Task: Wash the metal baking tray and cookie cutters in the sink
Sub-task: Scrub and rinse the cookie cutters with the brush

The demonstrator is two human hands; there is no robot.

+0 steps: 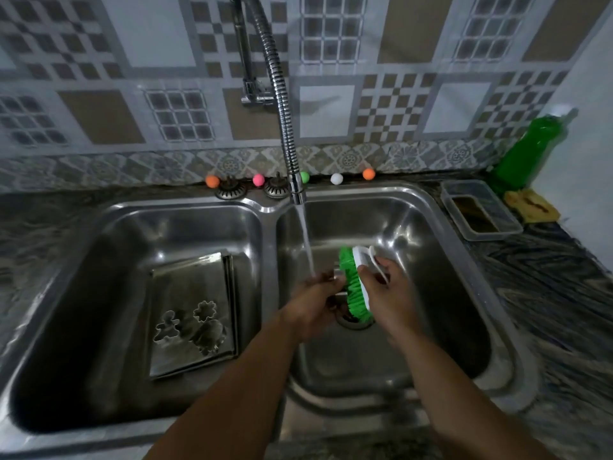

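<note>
right hand (381, 287) grips the green brush (353, 282) under the running tap, left hand (318, 293) pinches a small cutter (337, 277) against it — tray (185, 287) and other cutters (190, 327) wait in the left basin.

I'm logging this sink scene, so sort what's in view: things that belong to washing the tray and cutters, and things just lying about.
In the job:
- baking tray in the left basin, cookie cutters on it
- green brush in the right hand
- left hand, holding something small under the running water
- green soap bottle, probably

Lying about:
- coloured balls
- plastic container
- yellow sponge
</note>
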